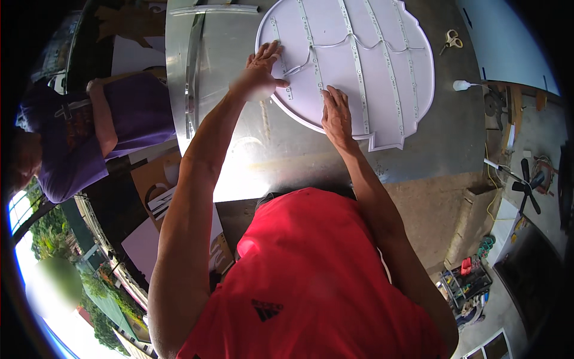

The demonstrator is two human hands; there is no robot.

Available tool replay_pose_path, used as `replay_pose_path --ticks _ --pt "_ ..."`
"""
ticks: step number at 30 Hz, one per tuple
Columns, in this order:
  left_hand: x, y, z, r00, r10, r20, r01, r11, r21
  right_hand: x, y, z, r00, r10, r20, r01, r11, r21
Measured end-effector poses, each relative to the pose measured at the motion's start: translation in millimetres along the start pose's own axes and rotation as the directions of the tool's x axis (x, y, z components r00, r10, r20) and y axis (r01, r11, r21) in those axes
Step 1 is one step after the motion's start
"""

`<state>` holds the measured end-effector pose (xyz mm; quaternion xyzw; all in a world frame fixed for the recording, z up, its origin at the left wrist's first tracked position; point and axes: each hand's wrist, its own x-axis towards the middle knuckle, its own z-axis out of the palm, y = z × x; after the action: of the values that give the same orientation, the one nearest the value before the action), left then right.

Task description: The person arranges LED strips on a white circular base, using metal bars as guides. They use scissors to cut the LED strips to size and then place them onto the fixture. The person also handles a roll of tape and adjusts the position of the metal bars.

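Observation:
A pale, round-edged tray-like panel with a raised rim lies on the metal table. Several LED strips run across it, joined by thin wires. My left hand rests over the panel's left rim, its fingers spread near the leftmost strip. On the lower part of the panel, my right hand lies with fingers extended, the tips beside the end of another strip. Neither hand appears to grip anything. A small bundle of wire sits just right of my left thumb.
The metal table reaches close to my body. Scissors lie right of the panel, near a white bulb-like object. Metal rails lie at the left. A person in purple is beside the table's left edge. A fan stands right.

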<state>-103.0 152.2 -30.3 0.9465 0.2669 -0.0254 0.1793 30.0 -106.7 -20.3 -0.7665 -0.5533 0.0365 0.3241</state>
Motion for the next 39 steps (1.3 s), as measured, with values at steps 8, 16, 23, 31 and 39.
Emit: replay_pose_path --ticks 8,16,23,31,39 --pt "-5.0 8.2 -4.3 0.999 -0.036 -0.007 0.036 0.999 0.031 -19.2 -24.8 3.7 0.939 -0.288 0.187 0.291 0.957 0.009" --pt "-4.0 10.4 -6.0 0.998 -0.055 0.009 0.055 0.998 0.025 -4.3 -33.6 17.6 0.923 -0.288 0.256 0.326 0.938 -0.121" --pt "-9.6 13.6 -9.1 0.997 -0.071 0.019 0.071 0.997 -0.002 -1.2 -39.5 17.5 0.902 -0.318 0.293 0.370 0.918 -0.144" --pt "-10.7 13.7 -7.8 0.997 -0.071 0.012 0.071 0.997 -0.013 -3.6 -36.0 18.4 0.899 -0.321 0.299 0.376 0.915 -0.145" --pt "-6.9 12.9 -11.0 0.996 -0.066 0.056 0.066 0.998 0.004 -1.1 -38.9 14.9 0.892 -0.316 0.324 0.376 0.916 -0.141"
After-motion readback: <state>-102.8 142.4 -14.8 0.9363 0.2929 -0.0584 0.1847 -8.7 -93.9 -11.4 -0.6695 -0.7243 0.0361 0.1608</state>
